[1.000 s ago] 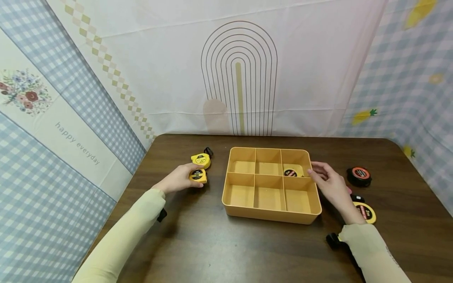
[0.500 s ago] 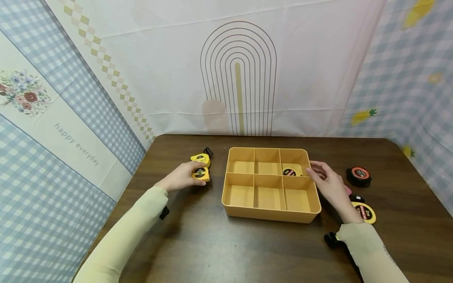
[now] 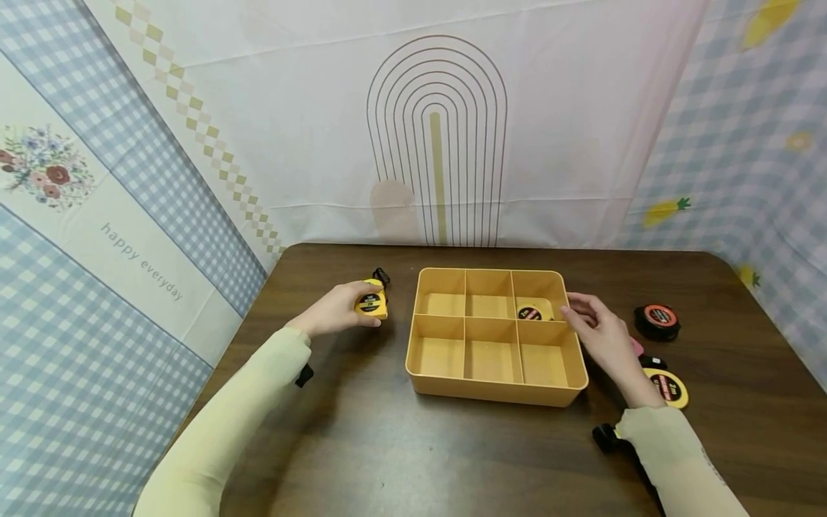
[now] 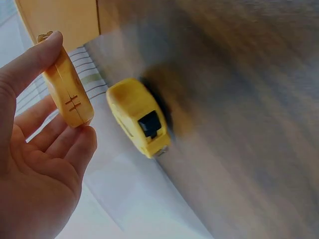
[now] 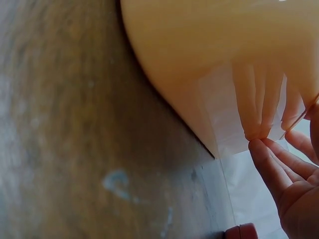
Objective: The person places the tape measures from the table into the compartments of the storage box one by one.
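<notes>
My left hand pinches a yellow tape measure between thumb and fingers, left of the box. In the left wrist view this tape measure is edge-on and off the table. A second yellow tape measure with a black button lies on the table beside it; the held one mostly hides it in the head view. My right hand grips the right wall of a yellow six-compartment box, thumb at the rim and fingers outside. A round-labelled tape measure sits in the box's back right compartment.
Right of the box lie a black and orange tape measure and a yellow one. A pink item is partly hidden behind my right hand. A patterned cloth hangs along the table's back edge.
My left hand has raised the yellow tape measure and carried it slightly right and away from me, over the other yellow one. My right hand and the box have stayed nearly still.
</notes>
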